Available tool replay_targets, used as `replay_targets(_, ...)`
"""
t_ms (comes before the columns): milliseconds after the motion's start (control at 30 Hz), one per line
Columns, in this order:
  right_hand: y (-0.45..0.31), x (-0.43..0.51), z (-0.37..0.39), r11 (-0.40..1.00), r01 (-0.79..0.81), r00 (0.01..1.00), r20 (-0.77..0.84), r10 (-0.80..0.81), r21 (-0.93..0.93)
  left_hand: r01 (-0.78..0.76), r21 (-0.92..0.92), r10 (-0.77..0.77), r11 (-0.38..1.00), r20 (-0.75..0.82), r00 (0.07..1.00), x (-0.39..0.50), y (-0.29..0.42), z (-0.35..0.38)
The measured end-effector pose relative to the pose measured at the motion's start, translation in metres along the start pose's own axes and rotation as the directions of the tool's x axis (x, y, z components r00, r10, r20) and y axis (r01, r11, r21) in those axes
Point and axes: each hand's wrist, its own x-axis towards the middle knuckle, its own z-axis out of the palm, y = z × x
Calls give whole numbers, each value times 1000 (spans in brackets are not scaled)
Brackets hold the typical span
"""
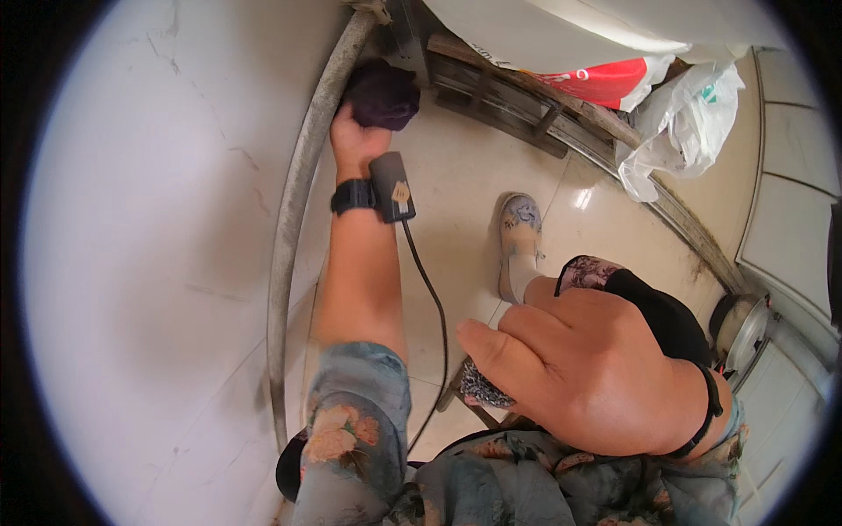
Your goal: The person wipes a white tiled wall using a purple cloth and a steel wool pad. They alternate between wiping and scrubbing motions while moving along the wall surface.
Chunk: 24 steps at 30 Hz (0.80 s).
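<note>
My left hand (358,141) reaches far forward, low beside a worn grey bar (299,177), and grips a bunched dark purple cloth (385,95). The bar looks bowed through the lens. Most of my left fingers are hidden behind the cloth. Close to the camera, my right hand (579,368) is curled over a mottled grey-black pad (483,388), probably a scrubber. Only one end of this pad shows, below the thumb; the rest lies hidden in the palm. A black wristband with a small device (391,187) sits on my left wrist, its cable running back toward my body.
A white, faintly veined surface (145,230) fills the left side. A wooden rack (500,98) at the front carries a large white bag (579,33) and a crumpled plastic bag (697,125). A metal pot (740,329) stands at right. My shoe (520,223) rests on the tiles.
</note>
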Motion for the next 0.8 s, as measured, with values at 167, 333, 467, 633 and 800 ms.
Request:
replay_targets(167,-3,-4,3,1000,5,999,-51,-5,-2,-123,-38,119,992,-99,988,-40,12,-28)
replay_targets(333,-6,-11,2,1000,-24,999,-31,24,-6,-127,-36,116,991,-220,969,-87,37,-75)
replay_targets(467,-11,-12,7,997,8,999,-52,-12,-80,-221,179,272,959,-341,900,-133,49,-108)
replay_targets(633,-19,-14,18,996,77,994,-77,-80,-38,-198,787,485,585,-143,863,-196,70,-160)
replay_targets(800,-25,-17,20,993,112,990,-88,-114,-21,-148,825,450,545,-139,882,-253,107,-253)
